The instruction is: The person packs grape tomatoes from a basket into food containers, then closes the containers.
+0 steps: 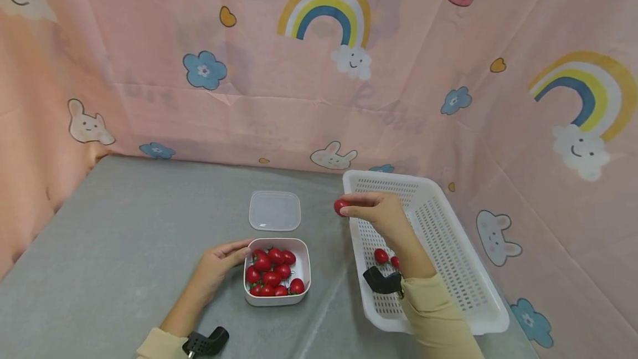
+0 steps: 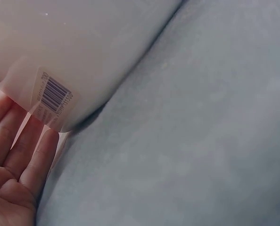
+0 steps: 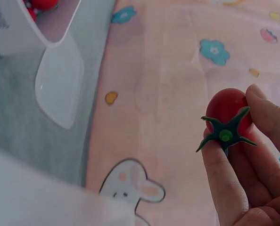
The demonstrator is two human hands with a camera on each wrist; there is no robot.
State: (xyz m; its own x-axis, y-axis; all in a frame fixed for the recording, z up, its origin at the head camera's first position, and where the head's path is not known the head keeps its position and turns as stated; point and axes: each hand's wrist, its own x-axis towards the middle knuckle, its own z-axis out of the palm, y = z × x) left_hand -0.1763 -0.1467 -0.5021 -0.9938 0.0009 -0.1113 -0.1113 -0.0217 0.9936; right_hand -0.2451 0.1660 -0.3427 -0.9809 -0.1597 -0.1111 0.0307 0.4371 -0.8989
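Note:
Between thumb and fingers, my right hand (image 1: 381,215) pinches a red cherry tomato (image 1: 341,207) over the left rim of a white perforated basket (image 1: 438,259). The right wrist view shows a green star-shaped stem (image 3: 226,134) on this tomato. At the left side of a small white container (image 1: 277,301), my left hand (image 1: 216,267) rests with its fingers extended against the wall. Several cherry tomatoes (image 1: 271,278) lie inside the container. A barcode sticker (image 2: 55,96) shows on its wall in the left wrist view. Two tomatoes (image 1: 381,256) are visible in the basket, one partly hidden by the right forearm.
A translucent lid (image 1: 274,211) lies flat on the grey table cover (image 1: 149,237), just behind the container. The basket stands at the right, close to the pink patterned curtain (image 1: 239,115) that rises behind and beside the table.

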